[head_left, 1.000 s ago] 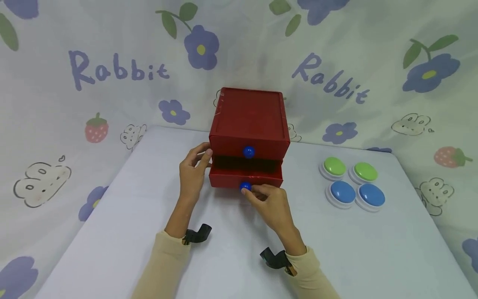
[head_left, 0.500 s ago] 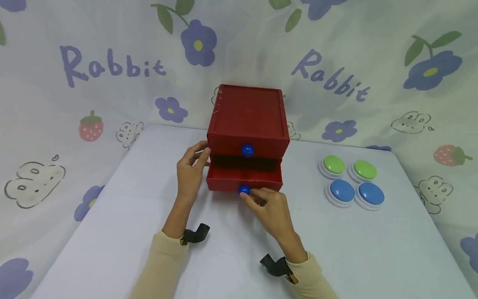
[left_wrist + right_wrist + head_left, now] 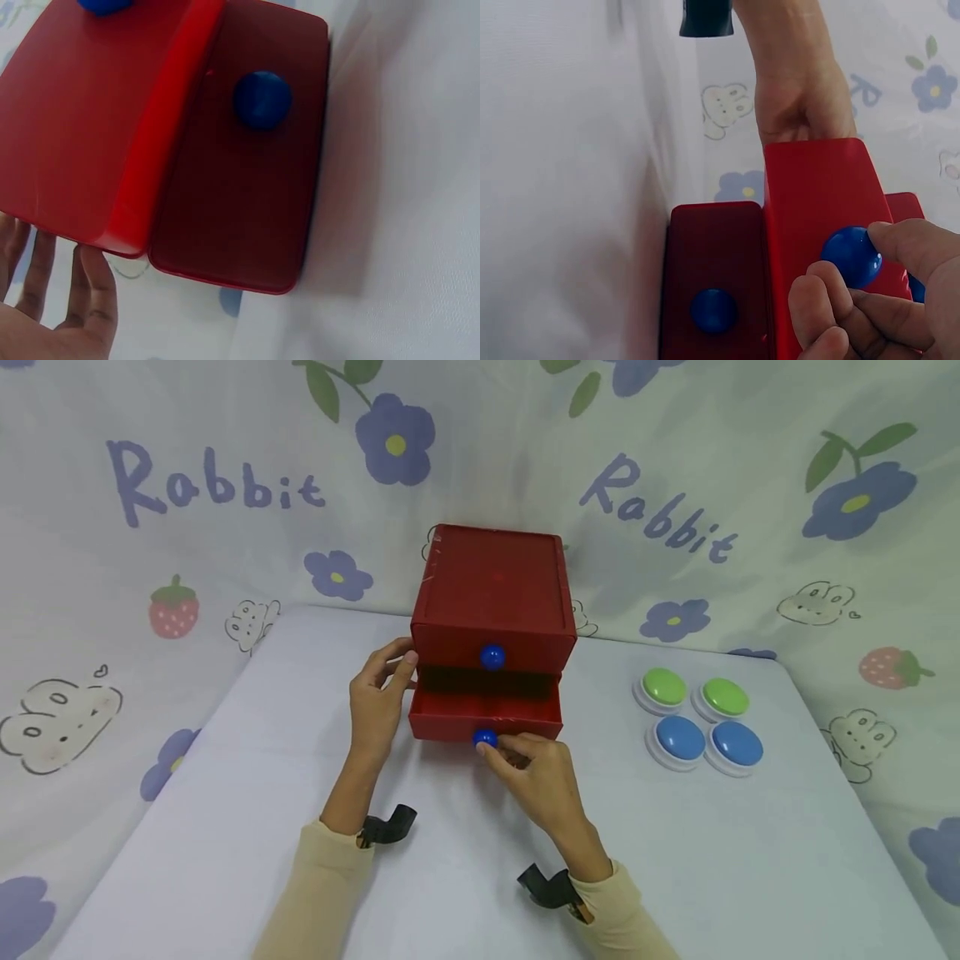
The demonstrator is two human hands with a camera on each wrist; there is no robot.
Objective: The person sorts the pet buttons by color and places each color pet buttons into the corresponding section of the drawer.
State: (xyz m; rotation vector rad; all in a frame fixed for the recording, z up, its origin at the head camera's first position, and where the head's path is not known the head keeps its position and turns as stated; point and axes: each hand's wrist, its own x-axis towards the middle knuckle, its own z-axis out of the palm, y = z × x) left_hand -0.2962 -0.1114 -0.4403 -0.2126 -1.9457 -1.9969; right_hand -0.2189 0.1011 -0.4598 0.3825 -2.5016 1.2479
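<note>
A red drawer cabinet (image 3: pixel 495 581) stands at the back of the table with a blue ball knob (image 3: pixel 492 657) on its top drawer. Below that, the middle drawer (image 3: pixel 450 727) is pulled out, and its inside looks bare. My right hand (image 3: pixel 543 781) pinches this drawer's blue knob (image 3: pixel 851 257) between thumb and fingers. The left hand (image 3: pixel 377 706) rests at the cabinet's left side, fingertips against it and thumb by the front corner. A bottom drawer (image 3: pixel 232 202) with its own blue knob (image 3: pixel 262 100) sits flush below, hidden in the head view.
To the right on the white table (image 3: pixel 720 860) lie two green push buttons (image 3: pixel 664 686) and two blue push buttons (image 3: pixel 680 737) with white bases. A printed cloth (image 3: pixel 480 443) with flowers and rabbits hangs behind. Each wrist bears a black camera mount (image 3: pixel 390 825).
The middle drawer has slid further out toward me, with my right hand on its knob. My left hand stays at the cabinet's side. The head view has shifted slightly.
</note>
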